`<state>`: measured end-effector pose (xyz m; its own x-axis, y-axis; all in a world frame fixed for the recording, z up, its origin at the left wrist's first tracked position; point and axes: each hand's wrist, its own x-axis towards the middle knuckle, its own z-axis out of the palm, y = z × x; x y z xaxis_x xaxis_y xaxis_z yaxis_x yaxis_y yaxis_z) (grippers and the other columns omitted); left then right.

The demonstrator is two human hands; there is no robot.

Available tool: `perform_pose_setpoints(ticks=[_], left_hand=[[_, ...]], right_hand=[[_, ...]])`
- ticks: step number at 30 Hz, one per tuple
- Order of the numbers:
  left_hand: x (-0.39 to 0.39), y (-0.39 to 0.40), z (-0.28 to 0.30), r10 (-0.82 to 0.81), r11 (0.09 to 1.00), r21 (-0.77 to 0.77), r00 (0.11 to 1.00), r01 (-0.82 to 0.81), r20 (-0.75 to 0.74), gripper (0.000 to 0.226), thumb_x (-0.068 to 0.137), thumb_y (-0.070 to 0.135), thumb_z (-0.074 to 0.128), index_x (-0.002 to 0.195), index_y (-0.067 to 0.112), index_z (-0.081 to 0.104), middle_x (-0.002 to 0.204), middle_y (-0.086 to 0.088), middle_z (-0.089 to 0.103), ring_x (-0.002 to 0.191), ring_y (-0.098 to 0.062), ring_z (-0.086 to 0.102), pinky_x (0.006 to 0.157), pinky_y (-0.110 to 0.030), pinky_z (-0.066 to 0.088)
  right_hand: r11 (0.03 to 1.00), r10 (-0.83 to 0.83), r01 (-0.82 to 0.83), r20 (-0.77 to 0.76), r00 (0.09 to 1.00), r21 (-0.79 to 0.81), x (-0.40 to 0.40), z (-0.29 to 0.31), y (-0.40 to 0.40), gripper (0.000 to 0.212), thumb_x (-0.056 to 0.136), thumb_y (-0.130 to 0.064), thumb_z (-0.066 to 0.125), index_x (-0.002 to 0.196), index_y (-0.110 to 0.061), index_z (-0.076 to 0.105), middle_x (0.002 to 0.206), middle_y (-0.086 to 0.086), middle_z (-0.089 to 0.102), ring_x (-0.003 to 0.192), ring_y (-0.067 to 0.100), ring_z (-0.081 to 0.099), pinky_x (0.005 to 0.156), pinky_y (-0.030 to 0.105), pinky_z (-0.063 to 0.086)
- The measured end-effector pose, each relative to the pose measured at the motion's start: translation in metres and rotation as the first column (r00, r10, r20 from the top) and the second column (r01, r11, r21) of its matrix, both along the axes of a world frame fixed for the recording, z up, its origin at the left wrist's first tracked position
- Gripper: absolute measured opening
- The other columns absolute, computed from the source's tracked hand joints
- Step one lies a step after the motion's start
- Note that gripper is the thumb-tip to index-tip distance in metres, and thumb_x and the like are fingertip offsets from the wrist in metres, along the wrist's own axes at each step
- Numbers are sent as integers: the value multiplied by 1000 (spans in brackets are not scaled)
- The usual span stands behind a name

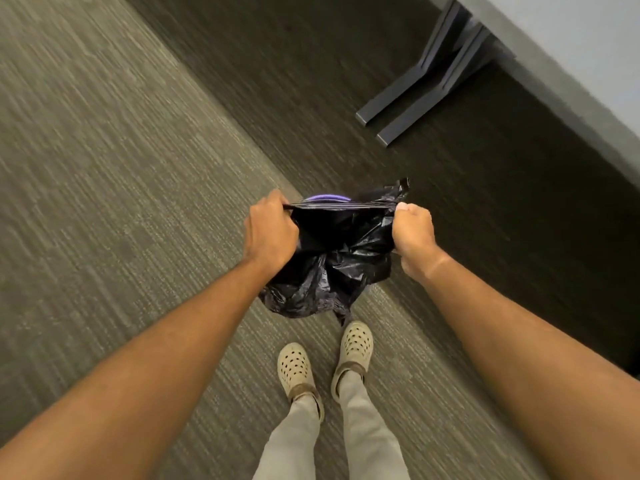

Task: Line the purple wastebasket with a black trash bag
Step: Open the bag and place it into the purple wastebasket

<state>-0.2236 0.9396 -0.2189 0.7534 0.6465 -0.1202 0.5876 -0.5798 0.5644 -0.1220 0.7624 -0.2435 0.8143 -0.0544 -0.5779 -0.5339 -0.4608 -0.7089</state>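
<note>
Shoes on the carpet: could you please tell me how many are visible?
2. The left shoe is below the black trash bag, nearer the bottom edge; the right shoe is beside it, its toe just under the bag's lowest corner. None seems hidden.

The trash bag [332, 258] hangs between the left hand [270, 230] and right hand [414, 233], the wastebasket [323, 199] just behind it; the table legs [426, 81] stand far right.

Grey-green striped carpet [104, 202], two dark metal table feet [415, 98] at upper right, beige perforated clogs [325, 362] below
</note>
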Motion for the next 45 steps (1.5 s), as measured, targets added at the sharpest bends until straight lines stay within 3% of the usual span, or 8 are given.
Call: perform_pose_setpoints(ticks=[4,8,12,17,25,31,36,45], left_hand=[[7,-2,-20,62,998,3,998,-62,-31,21,86,-2,43,98,3,59,92,-22,66,83,-39,60,65,-36,38],[7,8,-23,215,976,-1,974,-216,-64,22,88,3,44,103,5,60,97,-23,66,91,-40,60,72,-37,41],[4,19,-8,309,950,-12,949,-311,-68,20,90,7,45,103,7,60,98,-20,66,89,-36,59,72,-32,40],[0,22,27,316,949,26,947,-315,-53,20,89,4,44,101,6,59,85,-10,56,76,-24,49,68,-31,36],[-5,37,51,280,956,95,960,-277,-21,19,88,5,45,101,6,59,85,-16,61,81,-35,58,66,-37,42],[-20,26,-7,219,972,121,966,-203,-138,12,90,5,44,95,6,55,77,-10,51,68,-26,47,59,-35,34],[-33,26,-80,200,978,100,957,-183,-209,14,92,8,45,102,5,54,90,-23,62,83,-41,58,64,-40,40],[-18,47,-216,136,933,-321,985,-163,-107,11,91,26,61,92,19,52,89,-10,63,85,-27,59,72,-37,44]], right_hand=[[957,-167,181,-76,983,228,14,-25,13,21,95,-24,45,75,-18,49,80,4,45,75,17,42,69,32,36],[935,107,-79,-65,992,347,22,-21,-6,38,82,-50,66,70,-14,63,79,8,65,72,19,62,64,32,50],[912,256,-268,78,963,310,25,-6,-26,26,68,-42,82,75,-18,72,72,-2,73,68,11,69,57,25,50],[917,247,-263,92,965,300,22,14,-30,15,73,-33,81,74,-22,71,76,0,74,73,15,70,64,34,57],[963,198,-215,118,973,159,18,20,-20,20,81,-31,73,78,-12,66,82,12,73,78,29,69,72,46,56],[956,266,-247,109,958,-160,17,-34,-30,32,81,-46,67,92,-17,65,85,4,69,83,23,63,66,33,46],[929,286,-259,70,956,-263,17,-89,-43,33,78,-50,67,80,-18,62,79,1,67,81,23,62,71,33,46],[960,214,-204,-32,976,191,42,-174,-47,28,86,-42,67,69,-20,64,70,-2,67,66,11,63,59,24,49]])
